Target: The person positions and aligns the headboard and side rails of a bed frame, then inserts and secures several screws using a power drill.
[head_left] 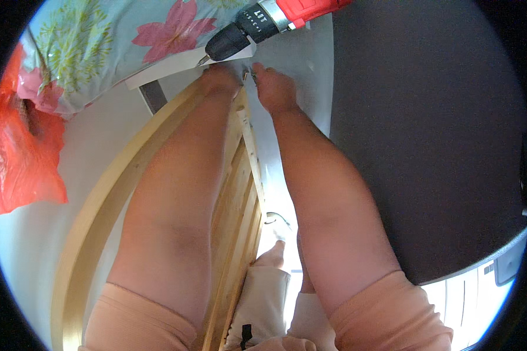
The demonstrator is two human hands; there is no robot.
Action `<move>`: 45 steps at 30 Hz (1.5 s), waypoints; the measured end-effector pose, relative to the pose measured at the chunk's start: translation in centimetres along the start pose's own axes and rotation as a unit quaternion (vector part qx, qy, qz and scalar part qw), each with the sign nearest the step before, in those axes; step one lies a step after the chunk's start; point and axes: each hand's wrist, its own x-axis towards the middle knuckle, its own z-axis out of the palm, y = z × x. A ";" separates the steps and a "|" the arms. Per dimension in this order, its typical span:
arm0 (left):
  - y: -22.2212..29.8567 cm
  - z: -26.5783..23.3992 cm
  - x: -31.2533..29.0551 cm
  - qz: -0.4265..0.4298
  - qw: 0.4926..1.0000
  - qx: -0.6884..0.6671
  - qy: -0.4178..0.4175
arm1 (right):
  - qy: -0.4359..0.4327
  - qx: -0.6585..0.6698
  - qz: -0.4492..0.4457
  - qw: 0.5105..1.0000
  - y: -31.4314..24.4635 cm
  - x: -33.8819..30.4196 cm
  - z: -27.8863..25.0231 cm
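Observation:
Both my arms reach forward to the far end of a pale wooden slatted frame point(234, 175) that stands on edge between them. My left hand point(221, 81) is closed around the frame's far corner, its fingertips partly hidden. Just right of that corner, my right hand point(275, 89) has its fingers curled together in a pinch. A small shiny metal piece point(246, 75) shows between the two hands, too small to name. Above my left hand lies a red and black cordless drill point(246, 32) with a bit in its chuck, pointing down and left.
A table with a flowered plastic cover point(117, 35) spans the upper left. A red plastic bag point(26, 164) hangs at its left edge. A large dark panel point(427, 128) fills the right side. My bare foot point(272, 255) is below, beside the frame.

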 end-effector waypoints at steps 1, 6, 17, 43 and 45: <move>-0.1 0.7 0.2 0.014 0.999 0.013 0.041 | -0.027 -0.013 -0.042 0.999 -0.1 0.4 0.0; -0.8 1.2 1.4 0.036 0.999 -0.003 -0.002 | -0.024 -0.012 -0.047 0.999 1.6 2.0 0.9; 1.6 1.1 1.0 0.033 0.994 -0.099 0.006 | -0.029 0.567 0.269 0.778 4.1 -0.1 3.6; 0.7 4.2 2.3 0.207 0.975 0.058 -0.060 | 0.228 0.441 0.269 0.826 -1.6 -2.2 1.5; 3.8 1.9 -1.1 0.268 0.959 0.064 -0.060 | 0.232 0.454 0.296 0.808 -1.0 -3.4 0.9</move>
